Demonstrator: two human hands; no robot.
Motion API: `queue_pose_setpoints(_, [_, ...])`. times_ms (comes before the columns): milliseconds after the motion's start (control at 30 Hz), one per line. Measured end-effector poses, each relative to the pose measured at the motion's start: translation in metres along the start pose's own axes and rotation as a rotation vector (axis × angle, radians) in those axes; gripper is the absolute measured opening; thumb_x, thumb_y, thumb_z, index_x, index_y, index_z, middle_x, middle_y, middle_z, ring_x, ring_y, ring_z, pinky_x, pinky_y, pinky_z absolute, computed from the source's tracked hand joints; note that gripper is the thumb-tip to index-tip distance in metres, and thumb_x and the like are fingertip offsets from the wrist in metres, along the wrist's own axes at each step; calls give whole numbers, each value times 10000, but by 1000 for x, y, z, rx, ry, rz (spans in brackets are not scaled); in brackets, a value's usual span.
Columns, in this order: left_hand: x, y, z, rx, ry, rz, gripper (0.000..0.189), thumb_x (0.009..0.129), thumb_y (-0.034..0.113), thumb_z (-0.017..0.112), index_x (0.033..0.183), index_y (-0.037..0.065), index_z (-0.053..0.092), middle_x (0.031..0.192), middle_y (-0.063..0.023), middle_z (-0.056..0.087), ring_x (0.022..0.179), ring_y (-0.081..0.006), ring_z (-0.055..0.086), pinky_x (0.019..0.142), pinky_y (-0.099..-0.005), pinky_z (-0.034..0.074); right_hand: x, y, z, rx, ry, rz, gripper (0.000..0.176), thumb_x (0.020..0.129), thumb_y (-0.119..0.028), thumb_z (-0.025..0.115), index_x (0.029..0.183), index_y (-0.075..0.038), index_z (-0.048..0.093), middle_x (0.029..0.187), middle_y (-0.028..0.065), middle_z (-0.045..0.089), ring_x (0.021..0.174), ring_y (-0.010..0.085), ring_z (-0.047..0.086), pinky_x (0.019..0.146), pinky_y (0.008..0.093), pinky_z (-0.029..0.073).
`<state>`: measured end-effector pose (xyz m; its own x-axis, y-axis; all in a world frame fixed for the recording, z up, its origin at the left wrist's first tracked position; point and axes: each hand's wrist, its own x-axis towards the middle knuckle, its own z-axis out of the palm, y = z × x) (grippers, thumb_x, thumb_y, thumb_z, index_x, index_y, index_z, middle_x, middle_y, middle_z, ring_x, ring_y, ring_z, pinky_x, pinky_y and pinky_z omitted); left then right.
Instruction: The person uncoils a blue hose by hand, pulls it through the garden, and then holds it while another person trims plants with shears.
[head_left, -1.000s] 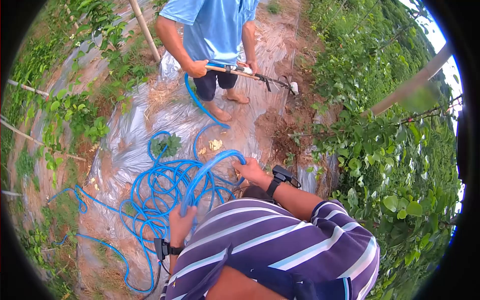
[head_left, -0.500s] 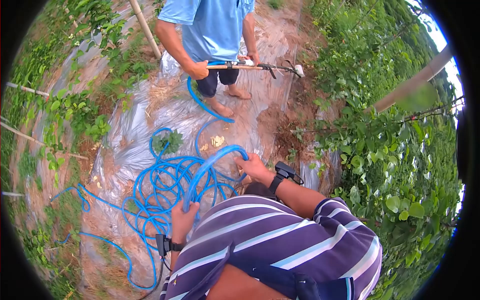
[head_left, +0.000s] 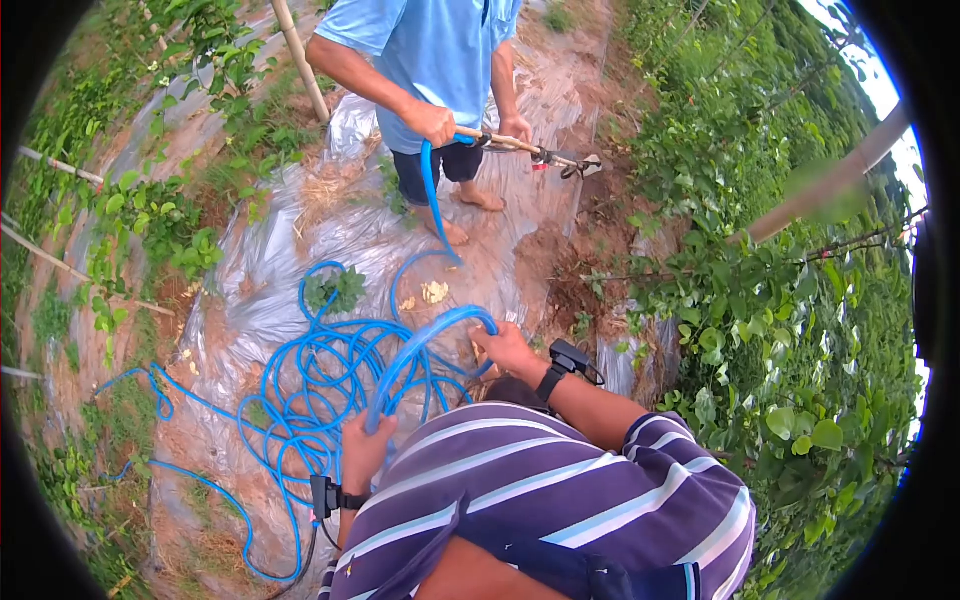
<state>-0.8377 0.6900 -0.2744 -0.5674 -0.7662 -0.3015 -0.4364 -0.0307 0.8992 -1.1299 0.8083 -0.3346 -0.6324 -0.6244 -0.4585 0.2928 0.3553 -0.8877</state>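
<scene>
A raised loop of blue hose [head_left: 428, 335] arches between my two hands. My left hand [head_left: 366, 443] is closed round its lower left end, close to my striped shirt. At the loop's right end, my right hand [head_left: 504, 350] grips the hose with bent fingers. Each wrist wears a black strap with a small device. Below and to the left of the raised loop, more blue hose lies in a loose tangle [head_left: 310, 385] on the silvery sheet [head_left: 270, 250].
A barefoot person in a blue shirt [head_left: 440, 70] stands ahead, holding a wooden stick [head_left: 510, 143] with blue hose along it. Leafy plants [head_left: 740, 330] line the right side. Wooden poles [head_left: 300, 60] slant at the upper left and right. Bare soil [head_left: 555, 265] borders the sheet.
The other person has turned the stick so its far end tips lower, and the hose beneath their hand has shifted right. My hands keep the loop in nearly the same place.
</scene>
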Motion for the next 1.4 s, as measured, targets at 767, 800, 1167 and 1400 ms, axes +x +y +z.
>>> queue_pose_setpoints(767, [-16,-15,-9,-10,30,110,224,883,240,757,835,36,679,674,58,546,636,-45,457,553,-266,378,-3,12,9,-52,-49,-23,259,925,-247,724,782,-38,670,703,-4,613,656,78,542,596,270,434])
queue_pose_setpoints(800, [-21,-11,-12,17,15,108,233,887,248,753,844,32,681,670,49,545,638,-49,457,553,-269,380,-1,16,11,-51,-46,-28,261,924,-249,726,783,-36,672,705,-2,615,657,80,544,598,271,436])
queue_pose_setpoints(1167, [-83,-23,-42,-51,146,169,280,915,293,729,895,16,693,639,-2,523,645,-69,454,557,-296,389,-23,33,55,-45,-179,-9,254,942,-198,694,735,-61,641,690,10,613,636,104,555,600,284,446])
queue_pose_setpoints(1400, [-108,-67,-60,114,128,45,310,898,319,746,930,14,700,757,-74,632,707,-136,556,633,-334,444,-40,45,77,-55,-262,-37,259,944,-202,688,744,-46,629,682,49,625,642,156,613,626,318,482])
